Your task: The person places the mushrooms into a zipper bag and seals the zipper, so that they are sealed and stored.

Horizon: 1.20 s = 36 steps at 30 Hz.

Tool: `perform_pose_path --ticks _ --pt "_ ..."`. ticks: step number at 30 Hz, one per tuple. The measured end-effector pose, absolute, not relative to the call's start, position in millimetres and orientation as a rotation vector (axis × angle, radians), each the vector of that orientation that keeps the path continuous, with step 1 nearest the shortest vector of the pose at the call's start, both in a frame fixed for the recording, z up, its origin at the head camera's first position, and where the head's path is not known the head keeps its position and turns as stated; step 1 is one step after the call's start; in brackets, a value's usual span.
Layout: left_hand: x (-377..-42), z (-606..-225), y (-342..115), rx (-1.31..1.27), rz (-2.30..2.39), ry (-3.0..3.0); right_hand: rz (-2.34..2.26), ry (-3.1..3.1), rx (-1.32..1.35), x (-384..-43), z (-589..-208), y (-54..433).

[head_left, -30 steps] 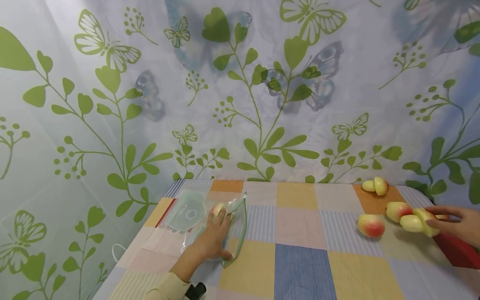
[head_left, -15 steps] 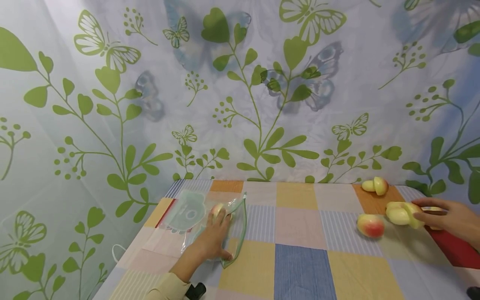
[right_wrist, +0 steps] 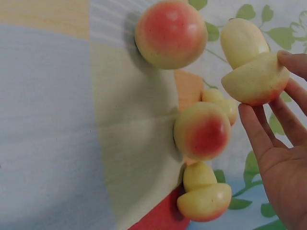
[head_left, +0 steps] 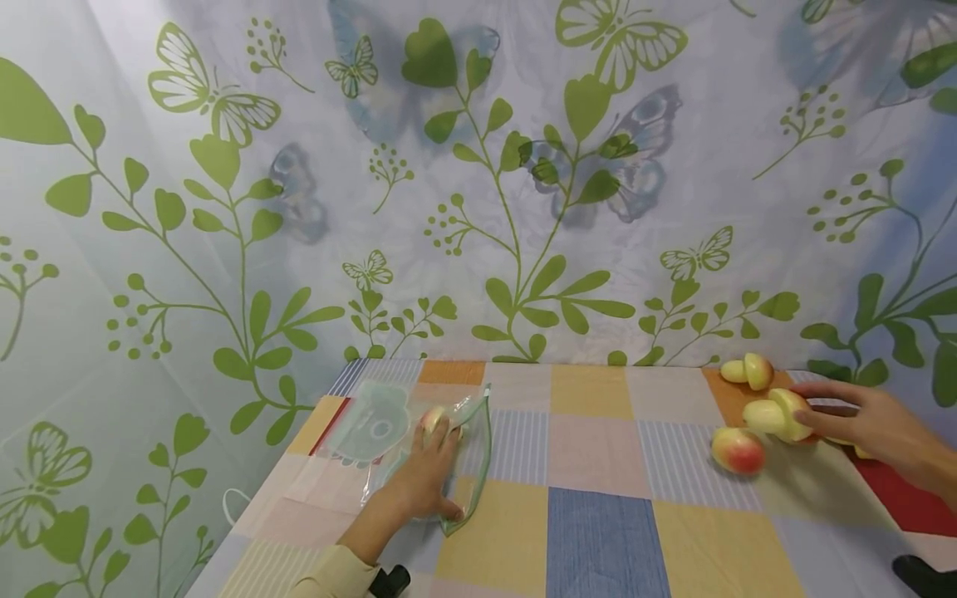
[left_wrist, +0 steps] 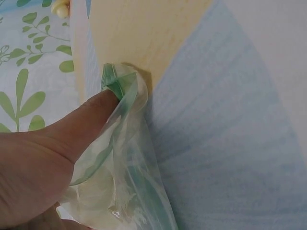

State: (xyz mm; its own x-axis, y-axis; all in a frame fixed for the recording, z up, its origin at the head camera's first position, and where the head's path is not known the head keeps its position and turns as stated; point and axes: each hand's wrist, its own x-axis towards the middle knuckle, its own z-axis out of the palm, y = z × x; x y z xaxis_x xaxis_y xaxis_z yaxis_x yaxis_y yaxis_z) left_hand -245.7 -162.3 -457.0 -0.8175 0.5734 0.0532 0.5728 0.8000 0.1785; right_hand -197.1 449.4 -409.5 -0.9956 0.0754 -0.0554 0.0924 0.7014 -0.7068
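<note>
My left hand [head_left: 428,477] rests with spread fingers on a clear zip bag [head_left: 377,419] with a pale green print. In the left wrist view, its straight thumb is against the green zip edge [left_wrist: 112,79] at the bag's mouth. A pale toy mushroom [head_left: 432,418] shows at the fingertips, through the plastic. At the table's right, my right hand [head_left: 871,419] pinches a yellow toy mushroom [right_wrist: 256,79] by its cap, stem pointing away from the palm. This one is raised over another red-and-yellow mushroom [right_wrist: 204,132], mostly hidden behind it in the head view.
More toy mushrooms stand near: a red-capped one [head_left: 738,451] left of the right hand, one lying [head_left: 748,371] by the back edge, another [right_wrist: 204,196] beneath the hand. A patchwork cloth [head_left: 598,448] covers the table. Behind hangs a leaf-print curtain [head_left: 478,208].
My right hand has moved left and slightly toward the back with its mushroom, passing over the one on the table. The left hand and the bag keep their place.
</note>
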Motion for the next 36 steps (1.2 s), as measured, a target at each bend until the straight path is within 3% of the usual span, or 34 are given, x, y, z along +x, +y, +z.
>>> perform_pose_path --ticks 36 --pt "-249.2 -459.2 -161.1 0.943 0.269 2.983 -1.373 2.936 -0.271 -224.7 -412.8 371.8"
